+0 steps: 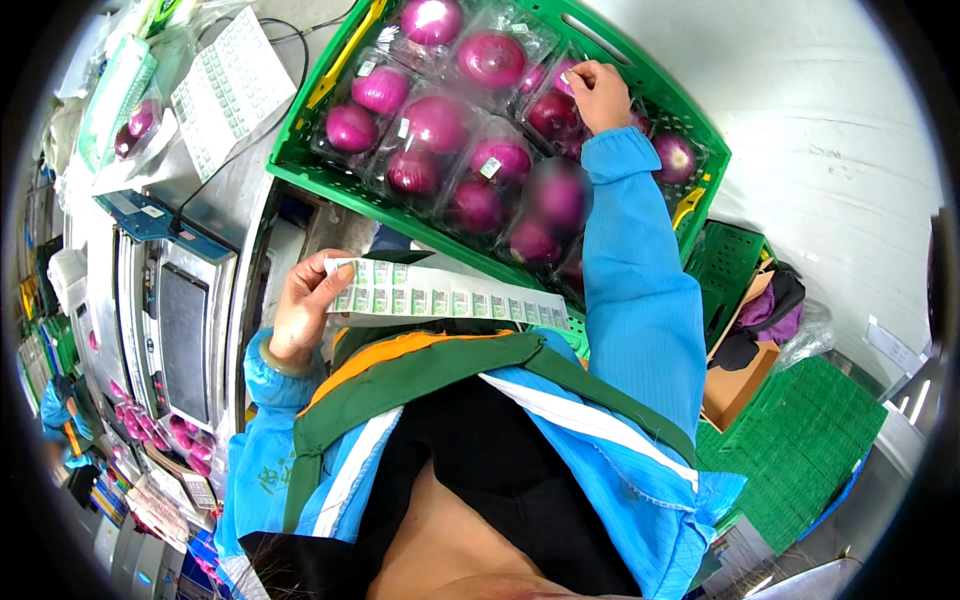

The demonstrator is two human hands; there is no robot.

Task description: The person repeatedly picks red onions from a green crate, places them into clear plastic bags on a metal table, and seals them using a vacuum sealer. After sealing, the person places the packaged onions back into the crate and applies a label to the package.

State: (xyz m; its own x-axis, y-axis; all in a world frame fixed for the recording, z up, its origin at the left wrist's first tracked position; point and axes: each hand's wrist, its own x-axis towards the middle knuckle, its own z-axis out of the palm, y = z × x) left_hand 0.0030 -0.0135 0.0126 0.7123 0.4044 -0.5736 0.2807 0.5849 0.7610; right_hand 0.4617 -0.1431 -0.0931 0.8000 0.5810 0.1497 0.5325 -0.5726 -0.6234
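My left hand (311, 305) is closed on one end of a long strip of sticker labels (450, 297), white with rows of small green-and-black printed squares. The strip stretches rightward in front of my chest. Over a green crate (400, 212), my right hand (600, 95) pinches what looks like a small pale sticker label (567, 78), its fingertips at a wrapped purple onion. Several clear packs of purple onions (491, 60) fill the crate; some carry a small white label (490, 167). My right sleeve covers part of the crate's near right side.
To the left stands a metal machine with a dark panel (185, 340); sheets of labels (232, 90) and a cable lie above it. Stacked green crates (800, 440) and a cardboard box (742, 390) are at right. Another person in blue (62, 410) appears far left.
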